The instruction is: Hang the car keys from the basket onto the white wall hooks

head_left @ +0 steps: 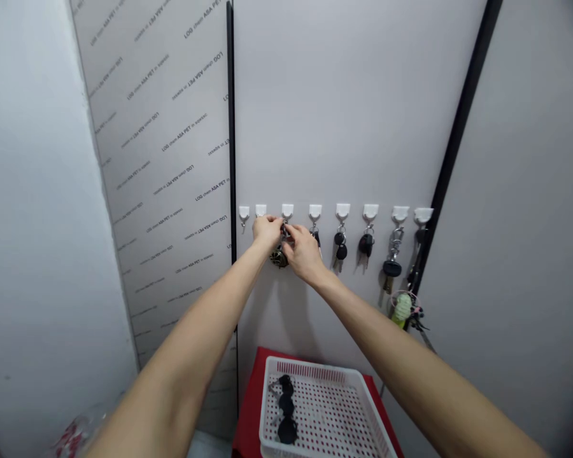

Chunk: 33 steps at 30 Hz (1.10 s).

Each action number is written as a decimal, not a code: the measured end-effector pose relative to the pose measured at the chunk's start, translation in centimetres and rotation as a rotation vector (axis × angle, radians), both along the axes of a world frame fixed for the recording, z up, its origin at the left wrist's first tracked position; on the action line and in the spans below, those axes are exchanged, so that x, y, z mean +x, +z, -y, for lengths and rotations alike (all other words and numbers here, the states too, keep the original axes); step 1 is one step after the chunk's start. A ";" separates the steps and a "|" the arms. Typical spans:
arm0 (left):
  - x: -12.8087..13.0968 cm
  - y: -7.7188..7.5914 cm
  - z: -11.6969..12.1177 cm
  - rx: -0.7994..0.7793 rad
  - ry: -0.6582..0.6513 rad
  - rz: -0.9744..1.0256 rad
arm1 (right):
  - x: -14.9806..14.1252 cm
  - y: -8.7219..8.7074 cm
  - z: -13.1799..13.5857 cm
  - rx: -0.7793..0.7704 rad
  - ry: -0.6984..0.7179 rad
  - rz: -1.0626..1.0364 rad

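Both my hands meet just below the third white hook point(287, 210) from the left on the grey panel. My left hand point(268, 232) pinches at a bunch of keys point(279, 257) with a round, dark metal pendant. From the right side, my right hand point(304, 251) has its fingers closed on the same bunch. The fingers cover the upper part of the bunch, so I cannot tell whether its ring sits on the hook. To the right, black-headed keys point(340, 247) hang from a neighbouring hook.
A white perforated basket point(363, 388) stands on a red surface point(251, 407) below, with several black-headed keys point(286, 404) inside. More keys point(367, 243) hang rightward, one bunch with a green charm point(402, 308). Black strips point(232, 159) edge the panel.
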<state>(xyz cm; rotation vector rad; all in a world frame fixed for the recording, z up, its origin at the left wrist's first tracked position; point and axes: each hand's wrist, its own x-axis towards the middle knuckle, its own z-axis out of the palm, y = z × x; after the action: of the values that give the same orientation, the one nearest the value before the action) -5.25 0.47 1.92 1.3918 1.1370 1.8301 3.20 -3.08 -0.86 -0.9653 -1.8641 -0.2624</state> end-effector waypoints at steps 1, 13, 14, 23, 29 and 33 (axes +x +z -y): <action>0.1 -0.1 -0.2 -0.013 0.016 -0.008 | 0.0 -0.1 0.0 -0.008 -0.010 0.013; 0.0 -0.9 -0.4 -0.090 -0.035 -0.060 | 0.9 -1.1 0.0 -0.048 -0.047 0.092; -0.1 -1.1 -0.3 -0.093 -0.031 -0.080 | 1.0 -1.3 0.1 -0.057 -0.044 0.091; -2.0 -13.9 4.1 -0.109 -0.050 -0.342 | 3.7 -10.9 3.6 -0.283 0.054 0.178; -2.1 -24.3 8.8 -0.297 -0.270 -0.678 | 4.5 -20.7 6.4 -0.734 0.107 0.382; -2.1 -26.6 10.1 -0.239 -0.235 -0.868 | 3.9 -23.1 7.0 -0.807 0.122 0.414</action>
<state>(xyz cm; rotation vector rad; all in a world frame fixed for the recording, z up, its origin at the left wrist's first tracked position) -7.31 -9.65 -24.71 2.1272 1.4399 0.8672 7.11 -10.13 -23.99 -1.3918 -2.4640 0.4387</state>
